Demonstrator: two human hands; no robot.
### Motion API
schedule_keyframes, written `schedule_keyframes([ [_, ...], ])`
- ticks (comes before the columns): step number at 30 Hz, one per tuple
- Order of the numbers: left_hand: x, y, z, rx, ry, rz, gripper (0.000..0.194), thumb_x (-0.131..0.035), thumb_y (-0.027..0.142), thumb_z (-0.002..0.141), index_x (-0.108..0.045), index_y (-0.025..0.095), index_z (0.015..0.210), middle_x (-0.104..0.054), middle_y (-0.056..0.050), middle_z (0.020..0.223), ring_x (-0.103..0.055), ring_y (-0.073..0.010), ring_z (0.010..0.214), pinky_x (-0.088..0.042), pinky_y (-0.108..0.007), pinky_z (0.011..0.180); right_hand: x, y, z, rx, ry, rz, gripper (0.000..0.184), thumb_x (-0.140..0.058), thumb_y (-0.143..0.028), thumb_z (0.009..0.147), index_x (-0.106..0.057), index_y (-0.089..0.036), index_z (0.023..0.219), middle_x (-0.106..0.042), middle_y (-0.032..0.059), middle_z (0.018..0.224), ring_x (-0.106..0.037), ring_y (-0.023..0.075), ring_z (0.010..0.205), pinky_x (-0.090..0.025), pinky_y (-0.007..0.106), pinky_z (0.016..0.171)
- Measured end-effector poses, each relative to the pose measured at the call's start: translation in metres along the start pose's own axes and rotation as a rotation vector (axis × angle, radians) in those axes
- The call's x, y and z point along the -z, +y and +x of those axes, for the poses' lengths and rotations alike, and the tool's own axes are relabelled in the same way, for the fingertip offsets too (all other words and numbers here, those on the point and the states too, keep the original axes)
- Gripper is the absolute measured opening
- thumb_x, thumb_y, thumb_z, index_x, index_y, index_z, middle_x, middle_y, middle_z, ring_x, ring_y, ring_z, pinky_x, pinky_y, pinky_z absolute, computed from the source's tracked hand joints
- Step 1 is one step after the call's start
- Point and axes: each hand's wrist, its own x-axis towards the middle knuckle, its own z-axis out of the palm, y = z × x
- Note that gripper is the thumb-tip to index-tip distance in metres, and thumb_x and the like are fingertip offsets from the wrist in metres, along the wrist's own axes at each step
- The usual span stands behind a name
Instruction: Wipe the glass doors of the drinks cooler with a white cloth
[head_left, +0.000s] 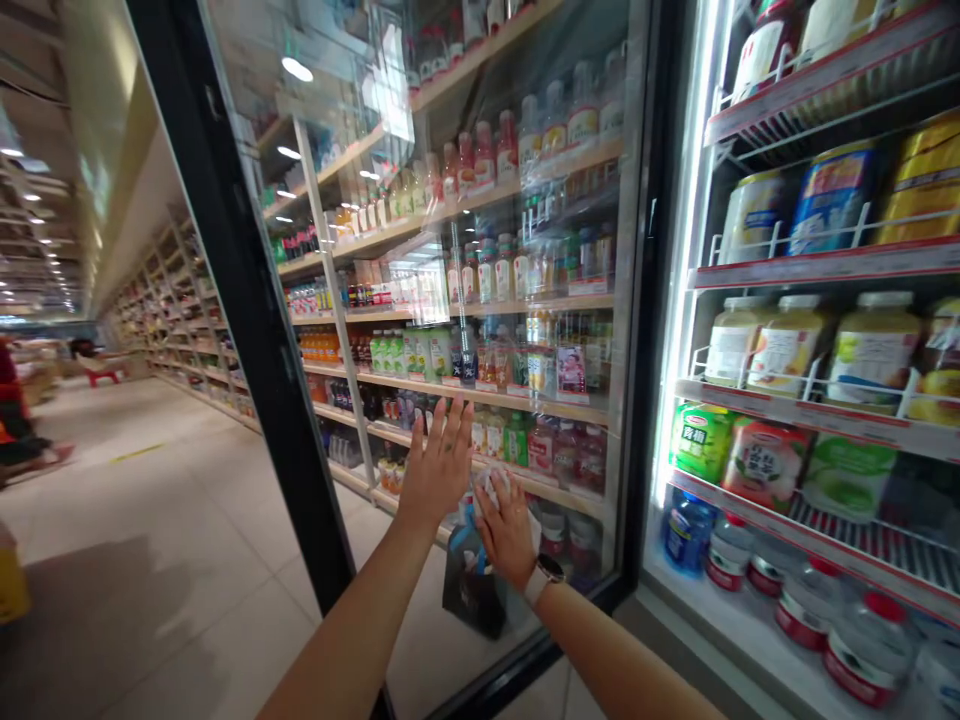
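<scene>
- The right hand [506,530] presses a crumpled white cloth [491,490] against the glass fridge door [559,250], fingers curled lightly over it in a narrow hold; a watch [545,572] sits on that wrist.
- The left hand [439,465] is wide open, fingers spread, just beside the right hand and flat toward the glass, holding nothing.
- The cloth sits low on the door, near its bottom edge; it is bunched, with no clear long axis.
- The door stands upright, its black frame [247,300] running top to bottom.
- A dark bag [472,590] shows below the right hand; I cannot tell if it is reflected.
- Inside the open fridge, wire-edged shelves [810,415] carry cans [832,200], jars [874,345], green-and-white packs [701,440] and, along the bottom shelf, red-capped water bottles [870,645].
</scene>
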Motion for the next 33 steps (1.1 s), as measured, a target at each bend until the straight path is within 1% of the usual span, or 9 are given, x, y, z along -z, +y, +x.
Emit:
schedule_keyframes([
  [2,0.001,0.001,0.000,-0.002,0.004,-0.003,0.071,-0.044,0.030,0.097,-0.006,0.015,0.155,-0.024,-0.013,0.158,-0.011,-0.0250,0.150,-0.006,-0.052,0.124,0.007,0.003,0.022,-0.001,0.023,-0.015,0.059,-0.041,-0.020,0.097,-0.027,-0.030,0.154,-0.024,0.0063,0.162,-0.008,0.0292,0.153,-0.029,0.060,0.117],
  [8,0.004,0.003,0.000,-0.005,0.026,-0.034,0.070,-0.043,0.028,0.097,-0.006,0.016,0.155,-0.023,-0.012,0.158,-0.010,-0.0253,0.150,-0.006,-0.052,0.124,0.041,0.014,0.126,-0.041,0.107,-0.023,0.058,-0.037,-0.024,0.100,-0.023,-0.026,0.156,-0.015,0.0081,0.165,-0.007,0.0299,0.152,-0.020,0.061,0.120],
  [11,0.006,0.005,-0.001,-0.016,0.043,-0.022,0.070,-0.044,0.029,0.097,-0.007,0.015,0.155,-0.022,-0.012,0.159,-0.008,-0.0260,0.150,-0.007,-0.053,0.124,0.051,0.016,0.150,-0.025,0.150,-0.008,0.058,-0.034,-0.025,0.100,-0.019,-0.027,0.156,-0.014,0.0071,0.165,-0.006,0.0292,0.153,-0.019,0.061,0.120],
  [15,0.010,0.010,-0.002,-0.014,0.057,-0.002,0.070,-0.044,0.028,0.097,-0.009,0.013,0.155,-0.023,-0.012,0.159,-0.006,-0.0264,0.150,-0.007,-0.052,0.124,0.049,0.013,0.135,-0.050,0.162,0.012,0.060,-0.034,-0.024,0.100,-0.016,-0.027,0.157,-0.015,0.0069,0.165,-0.009,0.0291,0.152,-0.021,0.062,0.119],
  [19,0.015,0.013,-0.002,-0.018,0.056,0.010,0.069,-0.045,0.028,0.097,-0.011,0.012,0.155,-0.022,-0.012,0.159,-0.005,-0.0262,0.150,-0.005,-0.051,0.124,0.040,0.009,0.094,-0.050,0.160,0.032,0.060,-0.036,-0.023,0.099,-0.018,-0.027,0.156,-0.018,0.0076,0.164,-0.011,0.0305,0.152,-0.024,0.064,0.118],
  [24,0.019,0.016,-0.002,-0.003,0.032,-0.012,0.071,-0.045,0.026,0.096,-0.008,0.013,0.155,-0.022,-0.012,0.158,-0.007,-0.0249,0.150,-0.008,-0.052,0.124,0.031,0.009,0.037,-0.024,0.099,0.026,0.065,-0.040,-0.019,0.096,-0.018,-0.029,0.157,-0.018,0.0075,0.164,-0.014,0.0323,0.151,-0.031,0.065,0.115],
  [27,0.021,0.017,-0.002,-0.001,0.036,0.009,0.069,-0.044,0.026,0.097,-0.010,0.013,0.155,-0.022,-0.011,0.158,-0.005,-0.0239,0.150,-0.005,-0.050,0.125,0.030,0.012,0.016,-0.001,0.066,0.016,0.067,-0.042,-0.018,0.095,-0.018,-0.029,0.156,-0.017,0.0076,0.164,-0.013,0.0333,0.151,-0.036,0.065,0.113],
  [30,0.022,0.019,-0.003,-0.001,0.041,0.044,0.066,-0.042,0.028,0.098,-0.013,0.012,0.155,-0.021,-0.010,0.159,-0.004,-0.0237,0.150,-0.002,-0.048,0.125,0.035,0.018,0.024,0.024,0.037,0.005,0.064,-0.043,-0.020,0.095,-0.022,-0.029,0.156,-0.016,0.0077,0.164,-0.012,0.0334,0.152,-0.032,0.065,0.115],
  [33,0.024,0.021,-0.002,0.000,0.032,0.063,0.066,-0.042,0.029,0.098,-0.013,0.011,0.155,-0.019,-0.010,0.159,-0.005,-0.0246,0.150,-0.002,-0.048,0.125,0.044,0.027,0.062,0.025,0.072,-0.007,0.062,-0.041,-0.020,0.097,-0.023,-0.030,0.155,-0.016,0.0074,0.165,-0.011,0.0320,0.152,-0.023,0.065,0.118],
])
